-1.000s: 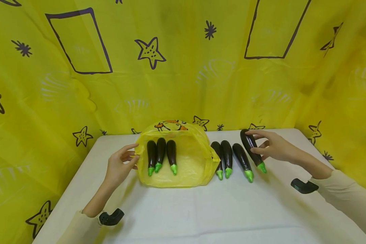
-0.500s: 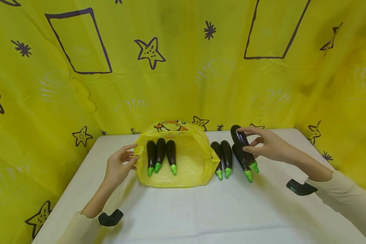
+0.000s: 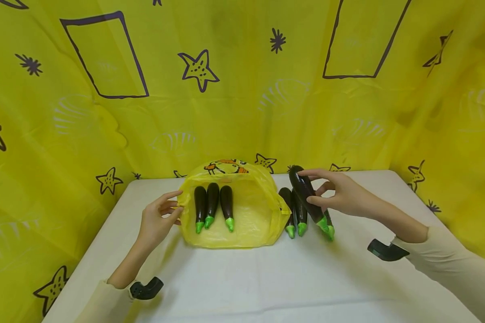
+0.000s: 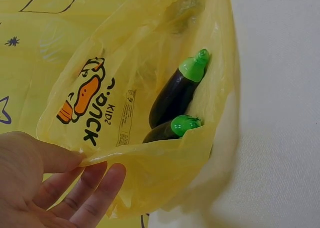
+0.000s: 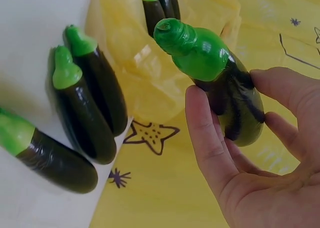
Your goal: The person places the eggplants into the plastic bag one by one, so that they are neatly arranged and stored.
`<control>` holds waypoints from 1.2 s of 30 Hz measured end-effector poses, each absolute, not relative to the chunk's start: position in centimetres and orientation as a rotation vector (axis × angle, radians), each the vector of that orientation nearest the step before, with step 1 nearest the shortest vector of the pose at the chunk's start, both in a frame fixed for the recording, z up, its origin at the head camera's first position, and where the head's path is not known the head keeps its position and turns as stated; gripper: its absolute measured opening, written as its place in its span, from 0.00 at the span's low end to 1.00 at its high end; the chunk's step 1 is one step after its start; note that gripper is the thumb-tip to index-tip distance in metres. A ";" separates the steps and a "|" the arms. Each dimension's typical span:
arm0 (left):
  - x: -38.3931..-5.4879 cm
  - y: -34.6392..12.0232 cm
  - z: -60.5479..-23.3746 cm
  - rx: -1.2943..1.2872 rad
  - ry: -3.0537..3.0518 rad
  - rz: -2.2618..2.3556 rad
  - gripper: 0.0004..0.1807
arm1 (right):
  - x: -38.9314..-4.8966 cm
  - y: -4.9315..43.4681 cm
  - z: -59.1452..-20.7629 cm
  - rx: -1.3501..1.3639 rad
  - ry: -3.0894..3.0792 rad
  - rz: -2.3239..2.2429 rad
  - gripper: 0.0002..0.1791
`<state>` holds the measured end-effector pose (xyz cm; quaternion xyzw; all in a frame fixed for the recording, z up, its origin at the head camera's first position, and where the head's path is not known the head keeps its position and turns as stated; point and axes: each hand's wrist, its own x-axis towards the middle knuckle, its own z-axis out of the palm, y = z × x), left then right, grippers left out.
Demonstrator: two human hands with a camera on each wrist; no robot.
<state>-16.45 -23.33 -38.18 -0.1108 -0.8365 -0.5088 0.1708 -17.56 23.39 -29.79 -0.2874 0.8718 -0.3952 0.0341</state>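
A yellow plastic bag [image 3: 254, 229] lies on its side with its mouth facing me, and three dark eggplants [image 3: 213, 202] with green stems rest inside. My left hand [image 3: 155, 220] pinches the left edge of the bag's mouth between thumb and fingers, as the left wrist view shows. My right hand [image 3: 343, 193] grips another eggplant [image 3: 305, 190] around its middle, its green stem pointing down toward me. That eggplant is raised above the row of three loose eggplants [image 5: 82, 112] to the right of the bag, partly covering them in the head view.
A white-covered table [image 3: 242, 278] carries everything. A yellow curtain [image 3: 242, 112] printed with stars and outlines hangs behind and along both sides. Each wrist wears a dark bracket, such as the black mount [image 3: 147, 288] on the left.
My right hand has moved left with its eggplant, passing over the rightmost loose one to above the middle of the row. The left hand and bag have stayed put.
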 end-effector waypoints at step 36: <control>-16.5 -23.2 -38.3 -0.303 -2.387 -1.451 0.24 | -17.9 14.1 -31.6 -1.039 2.464 -1.268 0.35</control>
